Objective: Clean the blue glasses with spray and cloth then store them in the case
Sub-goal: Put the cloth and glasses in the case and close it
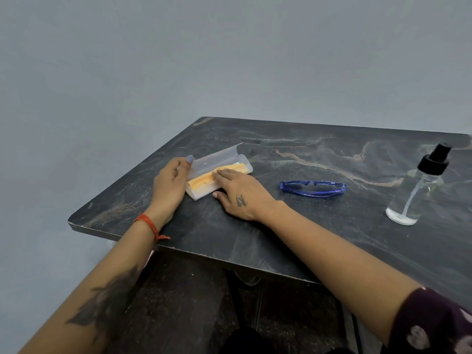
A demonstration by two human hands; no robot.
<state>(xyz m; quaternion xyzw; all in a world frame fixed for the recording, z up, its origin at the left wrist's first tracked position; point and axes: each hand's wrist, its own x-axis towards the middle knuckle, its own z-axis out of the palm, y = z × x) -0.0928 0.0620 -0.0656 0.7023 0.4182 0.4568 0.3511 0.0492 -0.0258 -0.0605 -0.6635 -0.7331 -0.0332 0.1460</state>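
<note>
A translucent white glasses case (204, 164) lies open on the dark marble table (281, 226), with an orange cloth (201, 181) inside it. My left hand (169, 183) holds the case's near-left end, thumb against the raised lid. My right hand (238, 191) reaches into the case from the right, its straight fingertips touching the cloth. The folded blue glasses (313, 188) lie flat on the table to the right of my right hand. A clear spray bottle (415, 198) with a black nozzle stands at the far right.
The table's left corner and front edge are close to my forearms. A grey wall stands behind the table. A dark floor and the table's base show below the front edge.
</note>
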